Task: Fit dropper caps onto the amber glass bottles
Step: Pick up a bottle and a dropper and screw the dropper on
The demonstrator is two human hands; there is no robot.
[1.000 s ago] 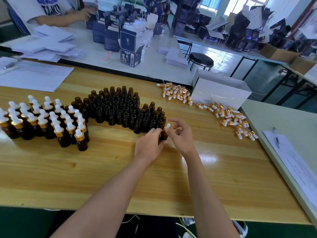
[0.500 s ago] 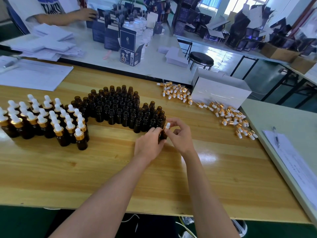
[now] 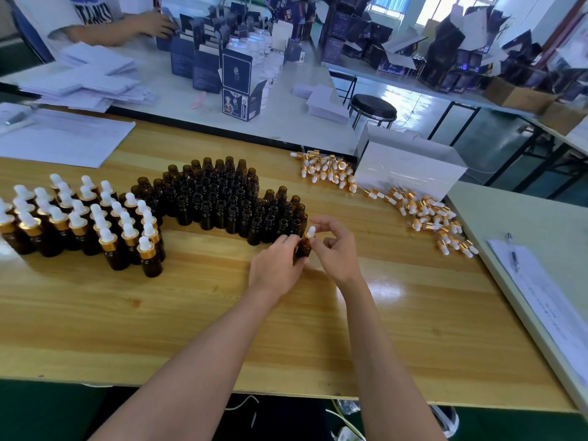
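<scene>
Amber bottle upright on the wood table, just this side of the uncapped batch. That bottle's our marker. Left hand wraps its body, fingers curled round the glass. Right hand is at the top, thumb & fingers curled round the dropper cap, white bulb poking up betw. them. Cap sits on the neck; can't tell how far it's screwed down.

Right behind the bottle and running off to its left – the uncapped bottles, tight cluster, open necks. Further left, the capped bottles, gold collars and white bulbs, all upright.

Beyond the bottle and to its right, loose caps lie in a heap, with a second scatter trailing round the foot of a white box. Far right of the bottle, a printed sheet w/ a pen on it; text too small to read. Far left and back, a stack of papers.

Well behind the bottle, on the next table – dark blue cartons w/ a printed figure, lettering illegible. Back left, a second person's shirt reads approx. "TANKS", partly cut off. Black stool back right.
</scene>
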